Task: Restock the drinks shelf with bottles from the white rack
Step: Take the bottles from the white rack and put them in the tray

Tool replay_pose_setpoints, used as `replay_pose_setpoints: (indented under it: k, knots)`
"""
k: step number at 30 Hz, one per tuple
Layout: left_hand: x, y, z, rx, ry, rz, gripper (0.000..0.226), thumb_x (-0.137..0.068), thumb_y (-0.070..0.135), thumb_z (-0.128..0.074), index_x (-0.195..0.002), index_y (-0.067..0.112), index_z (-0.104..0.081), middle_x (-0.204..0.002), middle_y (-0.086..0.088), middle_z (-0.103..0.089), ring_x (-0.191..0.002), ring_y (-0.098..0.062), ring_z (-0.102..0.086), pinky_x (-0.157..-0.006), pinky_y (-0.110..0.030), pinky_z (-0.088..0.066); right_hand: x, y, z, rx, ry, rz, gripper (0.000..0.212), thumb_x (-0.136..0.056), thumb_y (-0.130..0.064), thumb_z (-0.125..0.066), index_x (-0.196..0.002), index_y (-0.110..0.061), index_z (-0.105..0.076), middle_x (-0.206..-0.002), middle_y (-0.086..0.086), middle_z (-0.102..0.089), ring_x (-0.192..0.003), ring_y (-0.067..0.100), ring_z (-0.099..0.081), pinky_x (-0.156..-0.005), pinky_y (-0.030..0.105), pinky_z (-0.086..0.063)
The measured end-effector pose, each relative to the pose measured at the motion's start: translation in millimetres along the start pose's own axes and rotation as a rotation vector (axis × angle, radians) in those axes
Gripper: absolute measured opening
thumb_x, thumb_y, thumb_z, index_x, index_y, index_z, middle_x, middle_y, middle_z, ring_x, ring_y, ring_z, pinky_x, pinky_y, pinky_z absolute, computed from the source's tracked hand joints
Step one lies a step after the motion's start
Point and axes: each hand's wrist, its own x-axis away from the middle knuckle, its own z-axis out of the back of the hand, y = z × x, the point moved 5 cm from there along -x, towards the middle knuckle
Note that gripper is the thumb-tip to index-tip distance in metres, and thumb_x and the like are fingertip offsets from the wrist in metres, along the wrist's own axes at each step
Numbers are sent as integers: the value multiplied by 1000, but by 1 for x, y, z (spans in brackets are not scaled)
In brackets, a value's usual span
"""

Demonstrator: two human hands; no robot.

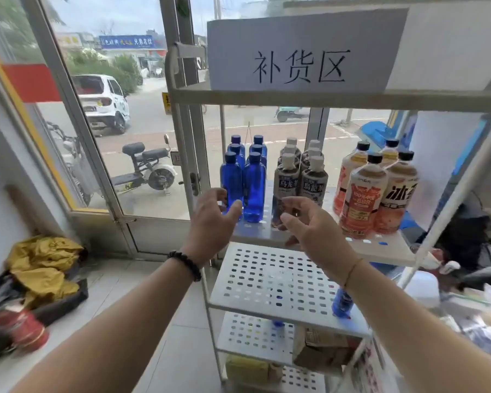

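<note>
A white perforated rack (278, 282) stands before me by the glass door. On its second shelf stand several blue bottles (254, 188) at the left, several dark tea bottles (313, 180) in the middle and several orange-labelled drink bottles (362, 199) at the right. My left hand (213, 219) reaches towards the front blue bottles, fingers loosely spread, holding nothing. My right hand (309, 222) hovers just in front of the front-left tea bottle (285, 180), fingers curved and apart, not gripping it.
A paper sign (301, 52) hangs on the rack's top shelf. A blue bottle (343, 304) sits low on a lower shelf beside a cardboard box (321, 350). Yellow cloth and bags (40, 268) lie on the floor at left. The glass door (119, 123) is behind.
</note>
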Motion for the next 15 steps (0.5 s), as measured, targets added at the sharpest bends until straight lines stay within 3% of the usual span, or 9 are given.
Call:
replay_pose_setpoints:
  k: [3,5,7,9,11,13,15]
  knots:
    - [-33,-15,-8,-94,63,-14,59,-99,43,-68,-146,11,-51,-137,-5,-54,-131,-25,-53,-114,-47,-46,-40,-1,-28,83,-59,28,55,-106,-25,-63,-157,-20,-44,-104,14,-78,-84,23,-81,-79,51,-67]
    - [-55,-26,-16,-86,60,12,68,-98,43,-68,-152,9,-44,-147,-11,-50,-140,-28,-45,-120,-49,-39,-66,2,-51,51,-73,-2,68,-106,-21,-63,-166,-20,-29,-110,20,-77,-93,30,-79,-74,37,-69]
    - [-73,-37,-25,-60,38,11,77,-99,40,-70,-159,8,-35,-156,-13,-43,-149,-27,-37,-126,-44,-32,-86,5,-69,-48,-43,-38,75,-106,-14,-61,-168,-22,-20,-115,15,-74,-101,32,-77,-67,27,-66]
    - [-89,-49,-33,-21,5,-15,82,-98,34,-73,-162,9,-30,-160,-10,-41,-151,-25,-36,-127,-40,-30,-107,17,-85,-92,23,-102,84,-105,-15,-61,-170,-25,-8,-112,2,-69,-97,27,-77,-67,33,-68]
    - [-104,-65,-41,20,-30,-51,75,-95,30,-76,-157,19,-35,-152,-4,-50,-144,-23,-45,-123,-42,-38,-129,36,-97,-29,108,-157,91,-104,-20,-62,-171,-27,0,-114,9,-69,-91,33,-78,-70,48,-69]
    - [-116,-78,-49,61,-70,-56,67,-93,30,-79,-147,32,-40,-141,1,-59,-132,-24,-57,-114,-46,-47,-148,54,-104,50,205,-197,82,-101,-27,-65,-166,-26,-15,-118,13,-69,-86,36,-78,-69,55,-67]
    - [-125,-86,-55,70,-106,-51,58,-92,33,-78,-141,31,-47,-131,5,-64,-121,-20,-63,-106,-45,-52,-160,57,-104,140,276,-196,59,-96,-34,-72,-145,-21,-41,-113,12,-72,-87,37,-77,-74,58,-65]
